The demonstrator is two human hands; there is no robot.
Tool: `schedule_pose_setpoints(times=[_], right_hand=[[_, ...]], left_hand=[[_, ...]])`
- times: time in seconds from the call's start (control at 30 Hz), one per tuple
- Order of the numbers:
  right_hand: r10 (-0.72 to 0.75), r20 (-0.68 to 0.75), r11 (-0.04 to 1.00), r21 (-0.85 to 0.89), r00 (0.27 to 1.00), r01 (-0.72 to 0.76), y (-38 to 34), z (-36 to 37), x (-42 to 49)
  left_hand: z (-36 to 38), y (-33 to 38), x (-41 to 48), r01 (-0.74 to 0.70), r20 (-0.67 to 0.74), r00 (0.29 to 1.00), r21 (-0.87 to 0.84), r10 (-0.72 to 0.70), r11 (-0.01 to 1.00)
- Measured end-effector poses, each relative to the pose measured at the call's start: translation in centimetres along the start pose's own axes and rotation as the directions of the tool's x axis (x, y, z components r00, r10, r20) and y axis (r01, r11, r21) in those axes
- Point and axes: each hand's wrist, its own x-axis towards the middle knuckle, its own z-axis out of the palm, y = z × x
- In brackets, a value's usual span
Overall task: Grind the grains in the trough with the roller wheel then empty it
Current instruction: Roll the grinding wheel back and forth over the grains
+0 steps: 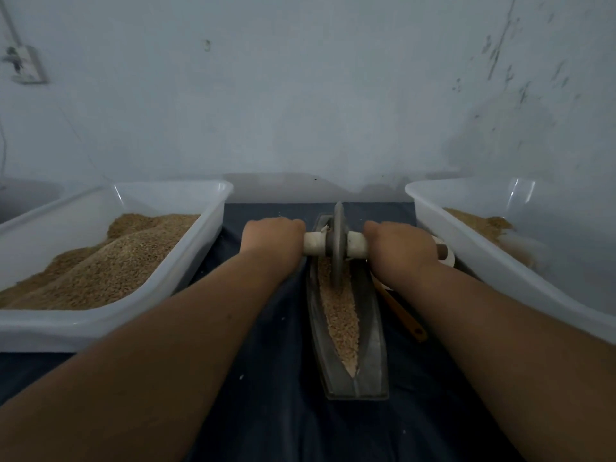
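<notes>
From the head camera, a long metal trough [375, 331] lies lengthwise on a dark cloth [266, 368], its pointed near end toward the person. Pale grains [340, 311] fill its narrow channel from the near tip up to the wheel. The roller wheel [337, 241], a grey disc, stands upright near the far end of the trough with its lower edge down in the grains. A white handle [358, 246] runs through the middle of the wheel and sticks out on both sides.

The left hand [271, 238] holds the left end of the handle with its fingers curled round it. The right hand [400, 246] grips the right end the same way. Both forearms reach forward, one on each side of the trough.

A white plastic tub [66, 328] heaped with brown grain sits to the left of the trough. A second white tub [500, 288], holding a much smaller amount, sits to the right. Between the trough and the right tub lie an orange wooden handle [405, 316] and a white round object [447, 260], both partly hidden by the right arm. A pale, marked wall [300, 95] rises behind.
</notes>
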Motion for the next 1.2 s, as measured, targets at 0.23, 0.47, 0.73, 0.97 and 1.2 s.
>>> schedule_pose_setpoints(times=[0.23, 0.47, 0.73, 0.97, 1.2], right_hand=[[-0.024, -0.017, 1.0, -0.011, 1.0, 0.024, -0.7, -1.0, -3.3], [-0.08, -0.043, 0.997, -0.016, 0.996, 0.079, -0.7, -2.7, -8.6], [-0.098, -0.063, 0.994, -0.057, 0.993, 0.094, -0.5, -2.6, -9.7], [-0.054, 0.019, 0.999, 0.007, 0.998, 0.054, -0.4, -1.6, -3.1], [-0.012, 0.033, 1.0, 0.002, 0.999, 0.012, 0.1, -0.6, -0.4]], left_hand=[[-0.5, 0.1, -4.0, -0.022, -0.021, 1.0, -0.031, 0.021, 0.999], [-2.5, 0.8, -9.5, -0.064, -0.066, 0.996, 0.047, 0.067, 0.997], [-2.9, 1.0, -10.2, -0.086, -0.07, 0.993, 0.06, 0.09, 0.994], [-0.9, 0.1, -3.8, -0.014, 0.039, 0.999, -0.032, 0.015, 0.999], [-0.6, 0.3, -1.0, 0.013, 0.004, 1.0, -0.007, -0.013, 1.0]])
